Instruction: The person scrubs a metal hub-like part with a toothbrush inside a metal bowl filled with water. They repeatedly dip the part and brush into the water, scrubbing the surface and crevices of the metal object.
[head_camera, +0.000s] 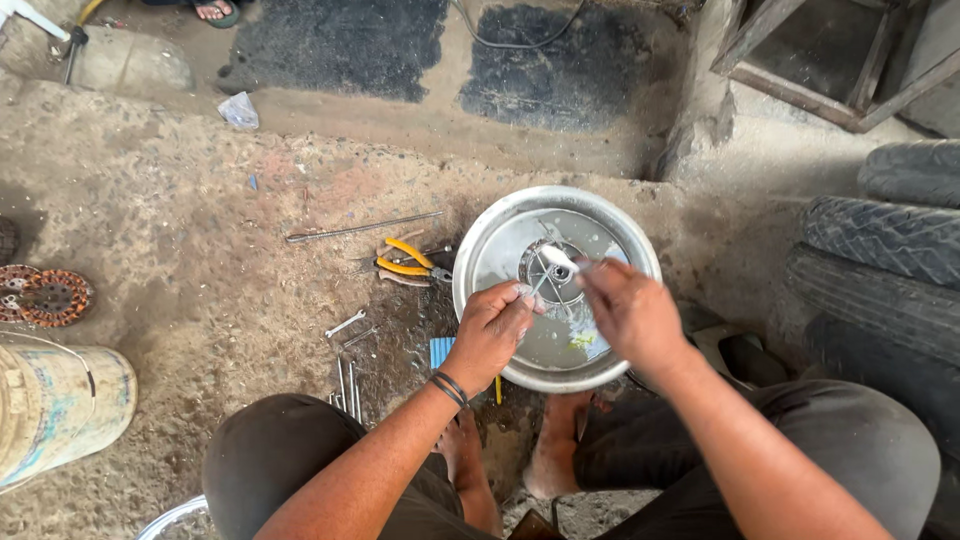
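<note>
A small white stick-like piece (556, 258) is pinched between the closed fingertips of the right hand (628, 312) over the hub of a round, shiny metal dish-shaped cover (490, 252). The cover's near rim is gripped by the curled left hand (492, 330). Left of the grip, yellow-handled pliers (408, 266) and a long metal rod (362, 228) are seen on the dirt; black tyres (880, 260) are stacked to the right.
</note>
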